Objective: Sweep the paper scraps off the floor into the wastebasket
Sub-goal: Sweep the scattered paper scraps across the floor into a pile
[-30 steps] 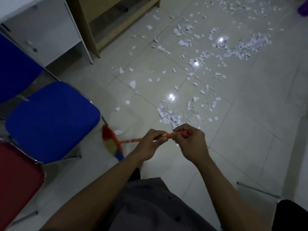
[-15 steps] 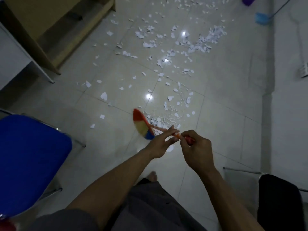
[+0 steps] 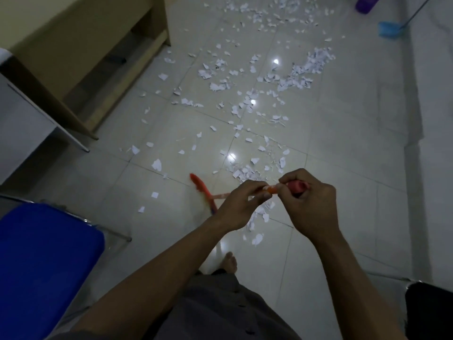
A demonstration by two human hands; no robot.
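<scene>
White paper scraps (image 3: 247, 106) lie scattered over the pale tiled floor, with a thicker heap (image 3: 304, 72) at the far right and a small cluster (image 3: 242, 171) just beyond my hands. I hold a broom with an orange-red handle (image 3: 272, 190) in both hands. My right hand (image 3: 307, 202) grips the handle's top end. My left hand (image 3: 239, 204) pinches the handle just below it. The multicoloured broom head (image 3: 203, 192) is blurred, low over the floor left of my hands. A purple container (image 3: 366, 3) stands at the far top right, cut off by the frame.
A blue chair seat (image 3: 44, 261) is at the lower left. A wooden desk (image 3: 81, 45) and a white cabinet (image 3: 22, 119) stand at the upper left. A blue dustpan (image 3: 388, 29) with a long handle leans near the right wall. A black chair (image 3: 427, 310) is at the lower right.
The view has swung right and forward. The broom head has swept from beside the blue chair toward the scraps in front of me. Both hands have kept their hold on the handle.
</scene>
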